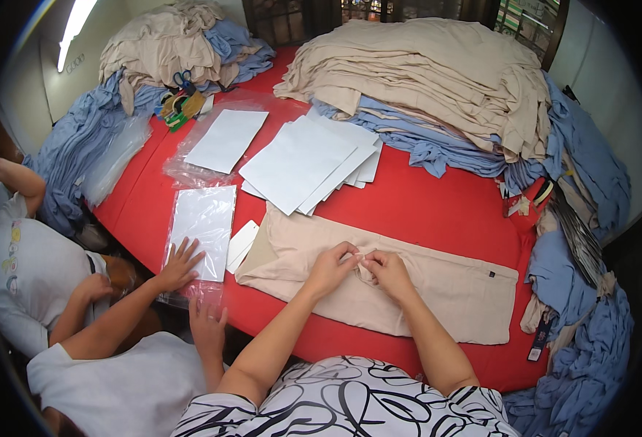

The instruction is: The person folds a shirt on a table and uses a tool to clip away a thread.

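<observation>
Head view showed the person's left hand (pixel 330 268) and right hand (pixel 388 268) close together over a beige garment (pixel 437 291) spread flat on the red table (pixel 437 211). The fingers of both hands were curled narrow, pinching a small bunch of the fabric between them near the garment's middle, probably to gather or fold it there. The garment lay lengthwise across the near side of the table, its right end reaching close to the table's edge, its left end touching a white card (pixel 241 245). Beyond it, bare red surface gave open room before a fan of white sheets (pixel 303 164) and a tall pile of beige and blue clothes (pixel 437 80) at the far side. More blue clothes (pixel 583 328) crowded the right edge, leaving little space there. To the left, another person's hand (pixel 177 266) pressed flat, fingers spread, on a clear plastic bag holding a white sheet (pixel 203 226), likely steadying it; that person's other hand (pixel 208 324) rested at the table's near edge.
</observation>
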Action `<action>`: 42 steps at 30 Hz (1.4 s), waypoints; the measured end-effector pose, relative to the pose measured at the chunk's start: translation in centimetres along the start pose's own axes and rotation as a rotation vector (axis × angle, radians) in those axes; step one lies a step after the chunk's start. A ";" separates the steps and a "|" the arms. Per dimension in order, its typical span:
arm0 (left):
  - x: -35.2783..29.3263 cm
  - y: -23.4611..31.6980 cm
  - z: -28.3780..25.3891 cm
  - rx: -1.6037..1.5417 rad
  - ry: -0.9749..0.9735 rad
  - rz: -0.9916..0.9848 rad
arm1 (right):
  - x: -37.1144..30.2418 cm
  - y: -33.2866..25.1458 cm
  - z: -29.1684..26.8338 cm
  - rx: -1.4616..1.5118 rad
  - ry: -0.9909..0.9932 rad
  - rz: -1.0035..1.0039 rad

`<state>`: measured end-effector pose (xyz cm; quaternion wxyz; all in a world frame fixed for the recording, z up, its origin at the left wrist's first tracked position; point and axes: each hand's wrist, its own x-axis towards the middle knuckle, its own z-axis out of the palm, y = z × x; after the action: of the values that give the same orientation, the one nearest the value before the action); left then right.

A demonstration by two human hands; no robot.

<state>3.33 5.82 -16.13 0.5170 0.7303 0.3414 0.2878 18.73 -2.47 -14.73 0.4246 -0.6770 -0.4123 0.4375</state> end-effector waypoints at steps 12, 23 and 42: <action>0.1 0.3 -0.3 0.034 -0.024 -0.003 | 0.4 -0.3 -0.1 0.336 -0.045 0.133; -0.3 0.7 0.5 0.024 0.036 -0.029 | 0.6 -0.4 -0.5 0.213 -0.059 0.104; 0.0 -0.2 0.6 0.005 0.058 -0.046 | 1.3 0.3 -0.4 0.238 -0.048 0.132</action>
<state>3.77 5.55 -16.55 0.5114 0.7148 0.3739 0.2960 19.55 -1.49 -15.18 0.4624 -0.6367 -0.3221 0.5263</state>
